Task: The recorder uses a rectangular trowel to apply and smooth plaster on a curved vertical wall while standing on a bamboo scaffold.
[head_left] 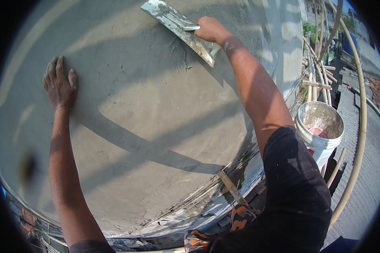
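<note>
My left hand point(60, 82) lies palm-down with fingers slightly spread on the grey, wet-looking plastered wall point(147, 92), at the left. At the top centre my right hand point(209, 28) grips the handle of a rectangular metal plastering trowel point(171, 26), smeared with grey plaster and held tilted on or very close to the wall. A raised streak of plaster shows just below the blade. Shadows cross the wall.
A white bucket point(321, 118) with a pink item inside hangs or stands at the right, among bamboo poles point(359, 126). Corrugated roofing point(367, 177) lies below at the far right. A wooden piece point(231, 185) crosses the wall's lower edge, near my patterned-fabric-covered legs or feet.
</note>
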A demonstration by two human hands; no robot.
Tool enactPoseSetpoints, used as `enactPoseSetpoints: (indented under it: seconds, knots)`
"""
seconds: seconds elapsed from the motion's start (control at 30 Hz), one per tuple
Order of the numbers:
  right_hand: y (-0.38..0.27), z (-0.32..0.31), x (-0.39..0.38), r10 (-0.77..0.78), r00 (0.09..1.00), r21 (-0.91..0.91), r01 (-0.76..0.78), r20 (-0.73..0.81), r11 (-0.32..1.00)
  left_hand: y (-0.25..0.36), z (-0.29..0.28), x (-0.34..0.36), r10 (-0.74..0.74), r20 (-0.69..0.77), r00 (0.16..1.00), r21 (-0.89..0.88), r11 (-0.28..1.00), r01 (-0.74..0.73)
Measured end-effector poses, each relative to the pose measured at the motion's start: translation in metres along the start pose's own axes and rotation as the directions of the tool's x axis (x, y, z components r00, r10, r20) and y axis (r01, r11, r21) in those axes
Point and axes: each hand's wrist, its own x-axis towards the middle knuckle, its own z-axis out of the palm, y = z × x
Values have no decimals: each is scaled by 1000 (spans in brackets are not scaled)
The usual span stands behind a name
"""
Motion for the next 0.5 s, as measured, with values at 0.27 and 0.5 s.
enactPoseSetpoints:
  seconds: [0.27, 0.5]
  knots:
    - [-16, 109, -228, 199, 836, 34, -251, 512, 967, -14, 0, -6, -17, 21, 1000, 69, 998, 15]
    - [-55, 91, -157, 284, 957, 362, -284, 55, 888, -8, -6, -2, -25, 51, 998, 62, 998, 22]
